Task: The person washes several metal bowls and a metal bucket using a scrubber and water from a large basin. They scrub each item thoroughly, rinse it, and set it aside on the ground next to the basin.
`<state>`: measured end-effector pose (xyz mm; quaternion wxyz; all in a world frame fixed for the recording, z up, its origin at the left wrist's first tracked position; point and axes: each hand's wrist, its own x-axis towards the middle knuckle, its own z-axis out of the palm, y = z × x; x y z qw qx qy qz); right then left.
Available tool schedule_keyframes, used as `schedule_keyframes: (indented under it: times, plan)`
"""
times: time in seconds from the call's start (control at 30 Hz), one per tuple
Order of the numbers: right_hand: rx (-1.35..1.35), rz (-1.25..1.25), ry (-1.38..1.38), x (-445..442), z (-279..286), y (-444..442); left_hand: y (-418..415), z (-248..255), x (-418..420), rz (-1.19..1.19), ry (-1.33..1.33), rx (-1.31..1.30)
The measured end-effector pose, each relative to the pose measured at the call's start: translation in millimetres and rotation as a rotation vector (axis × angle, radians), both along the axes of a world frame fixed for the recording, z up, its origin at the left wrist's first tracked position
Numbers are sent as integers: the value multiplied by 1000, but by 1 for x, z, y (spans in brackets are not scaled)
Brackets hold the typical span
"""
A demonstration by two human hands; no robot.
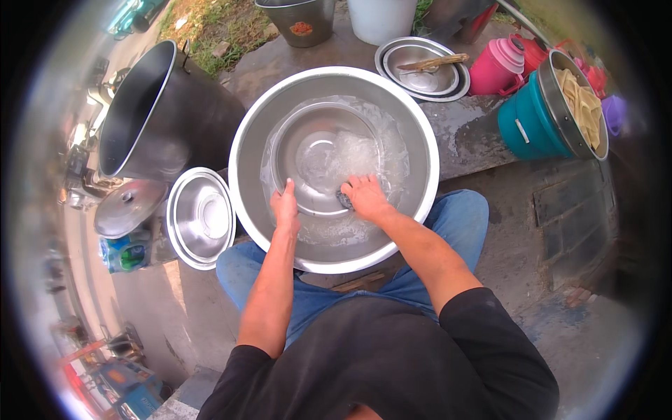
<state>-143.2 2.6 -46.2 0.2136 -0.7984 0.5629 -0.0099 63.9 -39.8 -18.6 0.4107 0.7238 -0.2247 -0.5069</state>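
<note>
A wide metal basin with soapy water stands before me, its near rim between my knees. In the water lies a smaller round metal bowl, with white suds over its right half. My left hand grips this bowl's near-left rim, thumb pointing up and inward. In my right hand is a dark scouring pad, pressed against the bowl's near-right inner side. The fingers cover much of the pad.
Left are a tall metal pot, a metal lid and stacked metal bowls. Behind the basin are a dark bucket, a white bucket and nested bowls. A pink jug and teal bucket stand right.
</note>
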Motion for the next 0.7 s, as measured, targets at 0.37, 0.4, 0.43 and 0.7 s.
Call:
schedule_keyframes:
  times: [0.37, 0.4, 0.43, 0.7]
  plan:
    - [-6, -42, -74, 16, 4, 4, -18, -23, 3, 65, -150, -231]
    - [64, -109, -206, 37, 3, 9, -15, -27, -7, 135, -117, -228]
    - [131, -172, -339, 53, 2, 12, -13, -28, -16, 208, -85, -228]
    - [311, -87, 62, 41, 23, -2, -3, -25, -15, 331, 47, -232]
